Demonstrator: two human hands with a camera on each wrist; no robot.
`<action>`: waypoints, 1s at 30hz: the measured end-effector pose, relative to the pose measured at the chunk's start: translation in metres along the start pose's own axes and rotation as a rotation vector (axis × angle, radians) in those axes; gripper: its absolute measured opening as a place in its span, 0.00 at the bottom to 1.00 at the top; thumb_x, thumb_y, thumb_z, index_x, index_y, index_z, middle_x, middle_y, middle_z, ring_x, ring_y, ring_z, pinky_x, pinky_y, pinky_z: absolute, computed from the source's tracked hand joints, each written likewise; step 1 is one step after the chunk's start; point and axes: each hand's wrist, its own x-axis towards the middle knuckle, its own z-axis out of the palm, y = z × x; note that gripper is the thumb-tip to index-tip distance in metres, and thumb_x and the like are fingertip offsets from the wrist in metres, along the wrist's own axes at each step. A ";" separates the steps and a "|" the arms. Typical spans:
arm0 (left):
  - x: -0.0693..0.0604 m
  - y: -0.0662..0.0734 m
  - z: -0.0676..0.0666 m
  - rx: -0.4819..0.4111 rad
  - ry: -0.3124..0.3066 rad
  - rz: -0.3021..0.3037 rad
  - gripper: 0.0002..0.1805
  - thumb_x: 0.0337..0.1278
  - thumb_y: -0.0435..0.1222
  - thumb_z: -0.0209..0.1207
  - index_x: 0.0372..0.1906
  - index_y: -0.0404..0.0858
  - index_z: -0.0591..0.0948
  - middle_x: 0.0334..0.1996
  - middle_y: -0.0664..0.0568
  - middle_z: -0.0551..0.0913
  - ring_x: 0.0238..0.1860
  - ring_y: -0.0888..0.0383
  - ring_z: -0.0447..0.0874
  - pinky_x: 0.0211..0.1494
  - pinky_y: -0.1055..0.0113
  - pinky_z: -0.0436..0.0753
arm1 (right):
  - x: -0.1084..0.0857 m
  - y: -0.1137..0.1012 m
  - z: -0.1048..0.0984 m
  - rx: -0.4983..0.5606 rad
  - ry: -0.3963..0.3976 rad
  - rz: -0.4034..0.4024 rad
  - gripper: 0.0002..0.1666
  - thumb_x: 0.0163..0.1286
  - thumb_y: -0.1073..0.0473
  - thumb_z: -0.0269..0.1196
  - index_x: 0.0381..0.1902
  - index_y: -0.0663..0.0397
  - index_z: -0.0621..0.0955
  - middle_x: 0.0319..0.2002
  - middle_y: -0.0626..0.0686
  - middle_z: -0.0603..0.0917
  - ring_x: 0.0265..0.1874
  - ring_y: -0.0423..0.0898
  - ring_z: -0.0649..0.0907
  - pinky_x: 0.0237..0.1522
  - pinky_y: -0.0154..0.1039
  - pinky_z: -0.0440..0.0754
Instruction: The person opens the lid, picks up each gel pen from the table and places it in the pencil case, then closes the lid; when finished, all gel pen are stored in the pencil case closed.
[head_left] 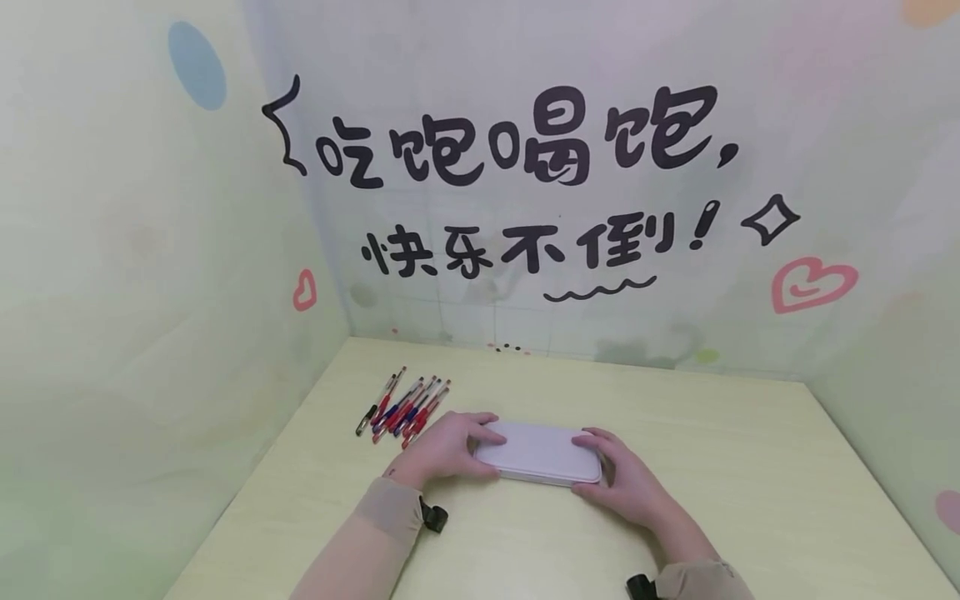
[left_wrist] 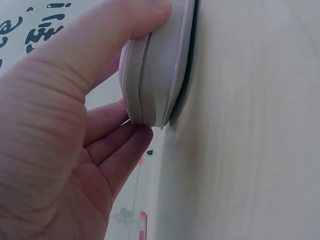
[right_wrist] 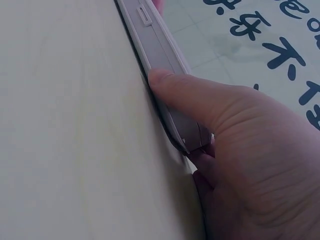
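A pale lavender pencil case (head_left: 536, 452) with rounded corners lies flat on the table, its lid closed. My left hand (head_left: 448, 447) grips its left end, thumb at the near side and fingers over the top and far side. At the opposite end, my right hand (head_left: 626, 482) holds it in the same way. The left wrist view shows the seam along the side of the case (left_wrist: 162, 65), the left hand (left_wrist: 50, 130) around it. In the right wrist view, the thumb of the right hand (right_wrist: 260, 145) presses the front wall, near a small latch (right_wrist: 144, 15).
Several pens (head_left: 408, 408) with red, blue and black grips lie in a loose pile left of the case, close to my left hand. The pale wooden table (head_left: 712, 433) meets printed walls (head_left: 150, 292) at the left, back and right.
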 end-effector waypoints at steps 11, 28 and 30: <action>0.002 -0.005 -0.002 -0.086 0.015 0.007 0.26 0.51 0.51 0.83 0.58 0.58 0.93 0.78 0.53 0.80 0.81 0.44 0.75 0.81 0.47 0.77 | -0.001 0.002 0.000 -0.014 0.003 -0.042 0.43 0.64 0.48 0.83 0.74 0.41 0.79 0.81 0.67 0.72 0.76 0.76 0.75 0.75 0.78 0.70; 0.009 -0.004 0.006 -0.339 0.187 -0.123 0.30 0.73 0.66 0.63 0.71 0.59 0.85 0.68 0.59 0.88 0.69 0.53 0.87 0.73 0.47 0.84 | -0.001 0.005 0.000 0.080 0.016 0.010 0.86 0.55 0.46 0.87 0.92 0.33 0.38 0.81 0.69 0.71 0.79 0.75 0.72 0.78 0.81 0.57; 0.010 -0.004 0.007 -0.370 0.225 -0.122 0.31 0.75 0.65 0.61 0.73 0.58 0.83 0.69 0.57 0.87 0.71 0.50 0.86 0.75 0.45 0.83 | 0.000 0.005 0.000 0.100 0.016 0.013 0.88 0.55 0.48 0.87 0.92 0.32 0.35 0.81 0.71 0.70 0.80 0.75 0.71 0.79 0.82 0.55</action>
